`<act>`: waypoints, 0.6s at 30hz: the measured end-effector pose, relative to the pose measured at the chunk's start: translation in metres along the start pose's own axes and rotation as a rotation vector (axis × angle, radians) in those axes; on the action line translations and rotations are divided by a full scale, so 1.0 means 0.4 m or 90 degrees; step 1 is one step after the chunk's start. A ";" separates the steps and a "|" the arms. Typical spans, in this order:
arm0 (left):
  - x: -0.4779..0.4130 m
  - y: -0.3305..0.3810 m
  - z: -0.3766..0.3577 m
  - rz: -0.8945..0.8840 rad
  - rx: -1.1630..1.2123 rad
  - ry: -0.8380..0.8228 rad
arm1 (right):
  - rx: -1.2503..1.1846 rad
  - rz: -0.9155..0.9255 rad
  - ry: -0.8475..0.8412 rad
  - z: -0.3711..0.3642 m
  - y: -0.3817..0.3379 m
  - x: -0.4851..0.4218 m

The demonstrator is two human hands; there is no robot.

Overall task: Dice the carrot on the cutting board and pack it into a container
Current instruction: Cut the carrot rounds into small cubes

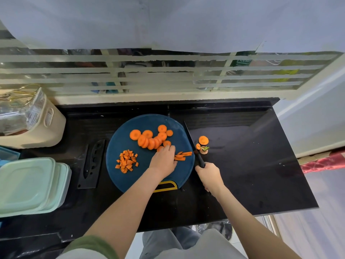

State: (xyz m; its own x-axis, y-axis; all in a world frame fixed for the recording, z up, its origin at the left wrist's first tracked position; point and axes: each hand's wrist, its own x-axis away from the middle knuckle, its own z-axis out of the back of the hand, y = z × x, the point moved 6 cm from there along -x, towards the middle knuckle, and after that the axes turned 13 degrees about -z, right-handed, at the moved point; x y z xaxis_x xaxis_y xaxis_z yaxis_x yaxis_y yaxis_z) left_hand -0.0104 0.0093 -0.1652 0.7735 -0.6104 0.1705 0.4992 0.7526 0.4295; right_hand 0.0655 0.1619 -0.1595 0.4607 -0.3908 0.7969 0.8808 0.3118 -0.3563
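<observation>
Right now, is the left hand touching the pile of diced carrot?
Apart. The head view shows bare blue cutting board between the left hand and the diced carrot pile.

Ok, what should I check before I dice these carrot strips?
1. Left hand holding strips: ok.
2. Right hand gripping knife: ok.
3. Blade over the strips: not ok, it lies along the right edge of the board.
4. Left fingers tucked: cannot tell.
5. Free board space beside the dice: ok.
6. Lid off container: not ok, lid looks on.
</observation>
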 end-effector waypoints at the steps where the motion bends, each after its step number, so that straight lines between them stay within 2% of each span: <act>1: 0.000 0.002 -0.002 0.013 0.023 -0.007 | 0.006 -0.003 -0.002 -0.002 0.002 0.001; 5: -0.006 0.007 -0.010 0.032 0.080 -0.021 | 0.002 -0.018 -0.026 -0.024 0.011 0.010; 11: -0.009 -0.001 -0.010 0.042 0.064 -0.018 | -0.012 0.002 -0.061 -0.065 0.004 0.028; 18: -0.024 -0.001 -0.013 0.004 0.053 -0.017 | -0.030 -0.024 -0.018 -0.047 0.023 0.022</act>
State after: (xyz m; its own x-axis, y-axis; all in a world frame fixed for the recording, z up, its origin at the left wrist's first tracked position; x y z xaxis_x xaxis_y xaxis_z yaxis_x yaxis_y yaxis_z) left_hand -0.0158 0.0162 -0.1715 0.7649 -0.6135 0.1965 0.4596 0.7334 0.5008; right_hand 0.0797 0.1450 -0.1649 0.4245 -0.3760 0.8237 0.9019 0.2564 -0.3477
